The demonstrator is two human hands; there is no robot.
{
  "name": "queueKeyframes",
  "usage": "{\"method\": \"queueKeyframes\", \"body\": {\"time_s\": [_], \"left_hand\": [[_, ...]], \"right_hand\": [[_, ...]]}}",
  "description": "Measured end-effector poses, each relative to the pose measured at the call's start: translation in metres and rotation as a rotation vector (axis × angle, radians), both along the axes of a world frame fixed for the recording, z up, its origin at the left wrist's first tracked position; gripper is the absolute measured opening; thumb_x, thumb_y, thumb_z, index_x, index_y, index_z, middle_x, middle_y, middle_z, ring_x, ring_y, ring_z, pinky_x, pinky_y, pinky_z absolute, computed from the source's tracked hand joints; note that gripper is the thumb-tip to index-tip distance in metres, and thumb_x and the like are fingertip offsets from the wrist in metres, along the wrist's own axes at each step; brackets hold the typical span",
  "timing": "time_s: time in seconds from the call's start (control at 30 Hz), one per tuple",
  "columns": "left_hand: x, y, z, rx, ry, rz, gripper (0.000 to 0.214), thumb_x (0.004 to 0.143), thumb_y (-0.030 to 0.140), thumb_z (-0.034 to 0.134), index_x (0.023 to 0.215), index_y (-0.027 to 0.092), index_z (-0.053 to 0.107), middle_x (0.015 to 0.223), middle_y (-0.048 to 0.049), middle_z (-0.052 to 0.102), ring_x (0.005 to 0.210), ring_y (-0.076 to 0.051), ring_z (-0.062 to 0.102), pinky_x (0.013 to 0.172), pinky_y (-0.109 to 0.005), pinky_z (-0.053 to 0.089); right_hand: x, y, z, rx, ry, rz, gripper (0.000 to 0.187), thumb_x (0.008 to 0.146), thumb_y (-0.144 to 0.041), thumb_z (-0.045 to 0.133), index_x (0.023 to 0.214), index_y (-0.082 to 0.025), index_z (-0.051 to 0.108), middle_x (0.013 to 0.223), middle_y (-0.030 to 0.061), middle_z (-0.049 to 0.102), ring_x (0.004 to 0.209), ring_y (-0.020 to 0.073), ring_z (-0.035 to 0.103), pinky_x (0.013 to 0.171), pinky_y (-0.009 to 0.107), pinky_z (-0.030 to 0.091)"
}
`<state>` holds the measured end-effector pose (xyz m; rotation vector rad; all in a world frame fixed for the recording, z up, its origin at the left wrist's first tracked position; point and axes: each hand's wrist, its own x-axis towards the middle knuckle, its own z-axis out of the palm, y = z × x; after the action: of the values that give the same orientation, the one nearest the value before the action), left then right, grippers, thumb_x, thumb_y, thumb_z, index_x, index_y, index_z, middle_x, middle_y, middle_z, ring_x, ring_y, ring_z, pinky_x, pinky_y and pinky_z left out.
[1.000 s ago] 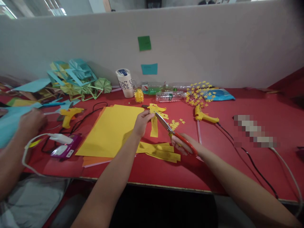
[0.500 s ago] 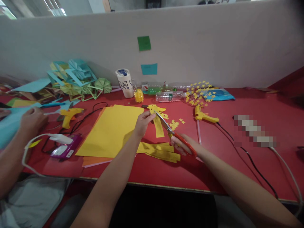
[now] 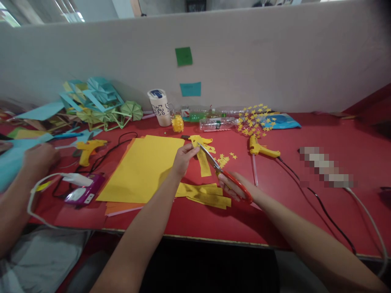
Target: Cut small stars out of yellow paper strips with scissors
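My left hand [image 3: 184,158] pinches the upper end of a yellow paper strip [image 3: 204,163], which hangs down to the right of my fingers. In my right hand [image 3: 229,185] is a pair of red-handled scissors [image 3: 236,185], closed around the handles. The blades point up and left, their tips at the strip near my left fingertips. Small yellow paper stars [image 3: 224,160] lie just beyond the blades. Below my hands rest more cut yellow strips [image 3: 210,195], beside a stack of yellow sheets [image 3: 137,169] with orange sheets under it.
A yellow glue gun [image 3: 264,150] lies to the right, its cord trailing to the front edge. Plastic bottles [image 3: 216,123], a white tumbler [image 3: 159,108] and a star-covered ball [image 3: 256,120] line the back. A co-worker's hand [image 3: 39,156], another glue gun [image 3: 88,150] and a purple power strip [image 3: 84,191] are left.
The view has shifted very slightly. Both hands, the scissors and the strip keep nearly the same position. The co-worker's hand at the left has moved a little.
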<state>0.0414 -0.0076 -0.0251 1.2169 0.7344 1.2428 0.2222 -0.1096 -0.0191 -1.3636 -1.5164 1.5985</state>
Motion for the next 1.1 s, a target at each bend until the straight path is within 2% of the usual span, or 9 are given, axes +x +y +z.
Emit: {"method": "queueKeyframes", "body": {"time_s": [0.27,0.47,0.87,1.1], "left_hand": [[0.000,-0.001,0.002,-0.021,-0.006,-0.001,0.016,0.067,0.030,0.069,0.062,0.016,0.063,0.059,0.0029,0.053,0.059,-0.009,0.048,0.062,-0.022,0.040],[-0.001,-0.001,0.003,-0.014,-0.015,-0.017,0.017,0.067,0.029,0.069,0.060,0.015,0.062,0.059,0.0030,0.054,0.058,-0.008,0.047,0.061,-0.021,0.040],[-0.001,-0.004,0.011,-0.088,-0.048,-0.034,0.012,0.064,0.025,0.068,0.063,0.015,0.062,0.060,0.0031,0.054,0.058,-0.008,0.047,0.060,-0.021,0.038],[-0.002,-0.004,0.014,-0.083,-0.049,-0.011,0.025,0.064,0.026,0.069,0.052,0.015,0.049,0.052,0.0051,0.043,0.050,-0.005,0.040,0.052,-0.019,0.033]], "right_hand": [[0.000,0.001,0.000,-0.011,0.009,-0.016,0.044,0.081,-0.060,0.048,0.065,-0.020,0.043,0.036,-0.0090,0.036,0.025,0.0045,0.030,0.027,0.018,0.021],[-0.001,0.000,0.007,-0.015,-0.009,-0.029,0.045,0.079,-0.062,0.049,0.062,-0.021,0.041,0.035,-0.0093,0.035,0.026,0.0043,0.030,0.028,0.018,0.023],[-0.001,-0.002,0.016,0.045,-0.082,-0.037,0.041,0.082,-0.053,0.050,0.058,-0.021,0.040,0.035,-0.0079,0.033,0.026,0.0046,0.028,0.028,0.020,0.022],[0.000,0.001,0.010,0.044,-0.052,-0.069,0.041,0.076,-0.054,0.058,0.058,-0.021,0.038,0.038,-0.0089,0.032,0.027,0.0042,0.028,0.025,0.019,0.023]]}}
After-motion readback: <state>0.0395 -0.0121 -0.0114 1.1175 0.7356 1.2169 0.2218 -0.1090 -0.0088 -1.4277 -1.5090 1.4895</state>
